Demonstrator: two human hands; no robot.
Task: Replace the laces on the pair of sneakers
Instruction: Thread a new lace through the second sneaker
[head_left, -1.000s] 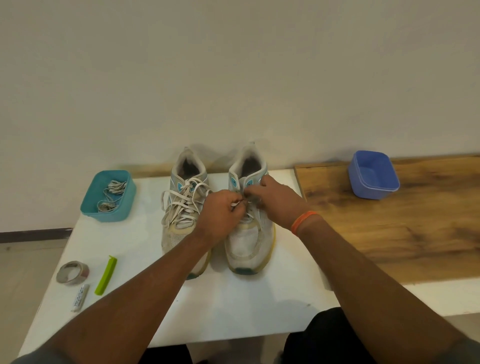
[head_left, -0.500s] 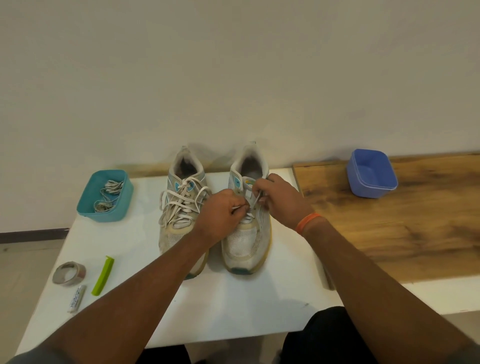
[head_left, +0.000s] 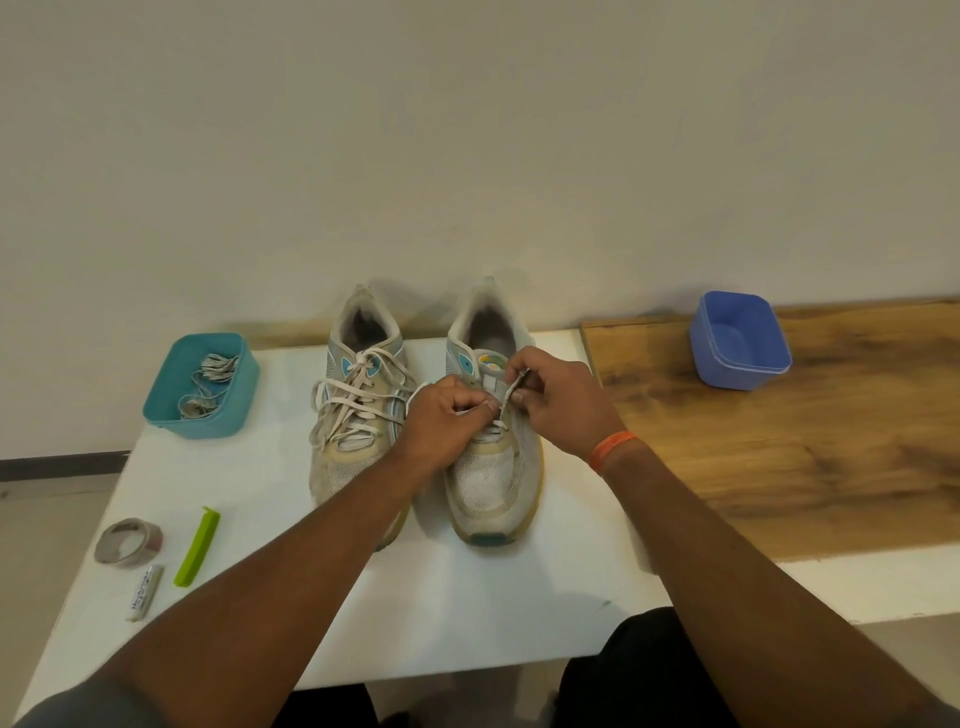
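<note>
Two worn white and teal sneakers stand side by side on the white table (head_left: 467, 597), toes toward me. The left sneaker (head_left: 358, 415) is fully laced with loose white laces. Over the right sneaker (head_left: 493, 467) both my hands work. My left hand (head_left: 447, 421) pinches a white lace end low over the eyelets. My right hand (head_left: 558, 400) pinches the other lace strand (head_left: 511, 392) and holds it up from the tongue. A teal box (head_left: 202, 387) at the back left holds a bundle of other laces (head_left: 208, 384).
A blue plastic box (head_left: 740, 340) sits on the wooden board (head_left: 779, 441) to the right. At the table's left front lie a tape roll (head_left: 129, 543), a green clip (head_left: 197, 545) and a small white tube (head_left: 145, 592). A wall rises right behind the shoes.
My right hand has pulled its lace strand up and to the right, away from my left hand. The sneaker's tongue now shows between the hands.
</note>
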